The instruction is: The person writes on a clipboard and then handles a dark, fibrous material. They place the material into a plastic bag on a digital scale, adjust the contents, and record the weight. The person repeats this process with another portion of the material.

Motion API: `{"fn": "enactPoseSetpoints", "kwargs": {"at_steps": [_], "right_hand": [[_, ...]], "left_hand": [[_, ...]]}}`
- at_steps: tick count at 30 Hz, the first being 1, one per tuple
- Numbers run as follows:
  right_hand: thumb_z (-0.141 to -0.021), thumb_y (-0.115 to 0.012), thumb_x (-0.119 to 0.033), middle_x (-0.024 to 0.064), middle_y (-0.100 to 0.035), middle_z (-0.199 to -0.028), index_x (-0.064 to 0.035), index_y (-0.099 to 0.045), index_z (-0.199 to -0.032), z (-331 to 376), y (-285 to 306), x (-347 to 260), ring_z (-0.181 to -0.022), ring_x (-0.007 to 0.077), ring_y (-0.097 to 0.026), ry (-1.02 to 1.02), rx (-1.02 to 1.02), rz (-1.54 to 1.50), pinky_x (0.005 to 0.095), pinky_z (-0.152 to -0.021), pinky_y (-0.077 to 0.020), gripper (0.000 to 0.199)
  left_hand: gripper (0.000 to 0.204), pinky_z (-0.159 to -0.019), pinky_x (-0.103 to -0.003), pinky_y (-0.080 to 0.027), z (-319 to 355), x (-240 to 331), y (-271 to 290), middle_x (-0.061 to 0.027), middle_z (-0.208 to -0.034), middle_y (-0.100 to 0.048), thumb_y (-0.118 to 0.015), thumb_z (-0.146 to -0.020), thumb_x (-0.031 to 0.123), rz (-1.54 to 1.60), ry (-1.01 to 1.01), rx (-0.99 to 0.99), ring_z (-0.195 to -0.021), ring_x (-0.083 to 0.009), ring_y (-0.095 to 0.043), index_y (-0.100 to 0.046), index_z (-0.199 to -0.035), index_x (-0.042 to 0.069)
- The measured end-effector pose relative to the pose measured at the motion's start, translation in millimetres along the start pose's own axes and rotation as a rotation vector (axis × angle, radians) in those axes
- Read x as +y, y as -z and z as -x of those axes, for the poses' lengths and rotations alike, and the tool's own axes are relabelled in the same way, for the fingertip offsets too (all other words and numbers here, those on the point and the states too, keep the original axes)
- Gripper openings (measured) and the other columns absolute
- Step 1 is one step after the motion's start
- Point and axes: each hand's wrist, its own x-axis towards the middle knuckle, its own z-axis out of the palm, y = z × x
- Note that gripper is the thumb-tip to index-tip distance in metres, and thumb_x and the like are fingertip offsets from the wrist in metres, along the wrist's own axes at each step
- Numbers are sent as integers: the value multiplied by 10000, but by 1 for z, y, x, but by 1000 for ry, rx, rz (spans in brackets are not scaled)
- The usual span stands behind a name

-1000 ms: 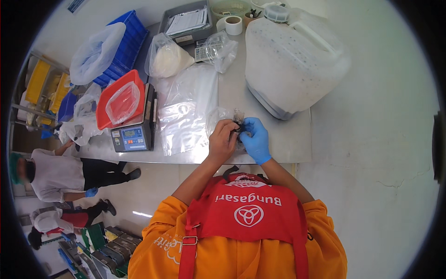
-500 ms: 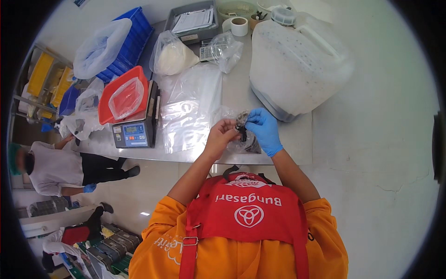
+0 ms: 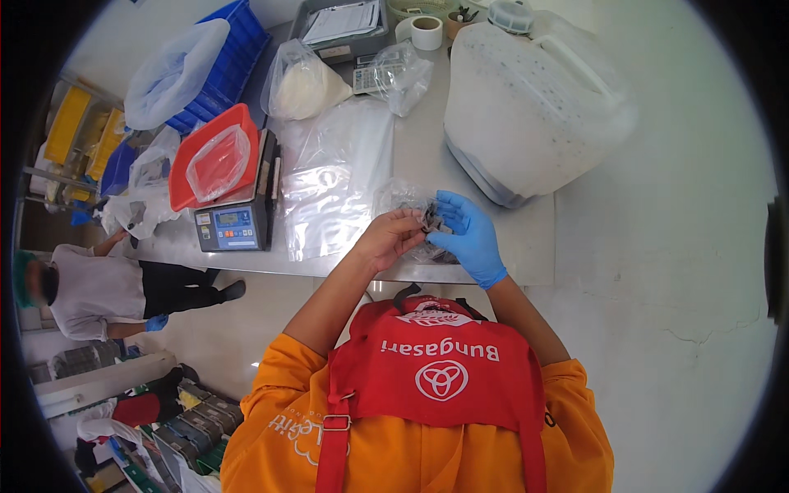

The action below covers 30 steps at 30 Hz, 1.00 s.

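A small see-through plastic bag (image 3: 433, 220) with something dark in it is between my two hands, close to the table's front edge. My bare left hand (image 3: 392, 238) pinches its near-left side. The blue-gloved right hand (image 3: 472, 240) curls round it from the other side, thumb below and fingers above. Loose crinkled plastic (image 3: 403, 195) lies just behind my hands. What the dark contents are, I cannot make out. To the left, flat see-through plastic bags (image 3: 333, 181) are spread on the steel table (image 3: 501, 251).
Left stands a digital scale (image 3: 233, 228) bearing a red tray (image 3: 193, 156). A blue crate (image 3: 234, 62) sits behind it. A large whitish jug (image 3: 530, 115) stands at the right. A bag of pale powder (image 3: 306, 89) and a tape roll (image 3: 426, 34) are farther back. Another person (image 3: 99, 292) works at left.
Both hands stay at the bag. My right hand's fingers have opened out and its thumb has dropped lower, while the view has shifted slightly.
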Motion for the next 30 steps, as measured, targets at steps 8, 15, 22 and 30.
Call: {"fn": "enactPoseSetpoints", "kwargs": {"at_steps": [8,15,22,30], "right_hand": [[-778,-715,54,77,-637,-1087,21,-676,-1092,-5,9,-17,-1016,159,-623,54,-83,274,300,-944,-501,318],[-799,-713,31,47,-661,-989,24,-698,-1064,-11,11,-38,-893,115,-622,-11,-86,250,256,-828,-508,266],[-918,-621,-97,48,-684,-954,16,-675,-1147,-25,32,-20,-819,108,-619,-213,-86,165,263,-771,-515,261],[-942,-620,-179,25,-676,-900,-26,-671,-1103,-42,14,-15,-758,110,-621,-468,4,63,258,-701,-497,228]], "left_hand": [[147,-583,-177,-440,4,10,-16,32,-836,-602,-597,-863,10,-69,-56,-6,-664,-53,-538,-605,-977,102],[159,-445,-170,-283,9,18,-26,43,-861,-593,-610,-867,19,-223,-288,-31,-654,-18,-507,-568,-958,143],[170,-459,-181,-275,9,27,-29,43,-855,-592,-615,-875,0,-38,-277,-62,-629,-25,-471,-558,-934,148],[159,-491,-202,-303,-10,25,-6,35,-861,-607,-596,-880,5,-30,-236,-150,-632,-48,-483,-554,-915,154]]}}
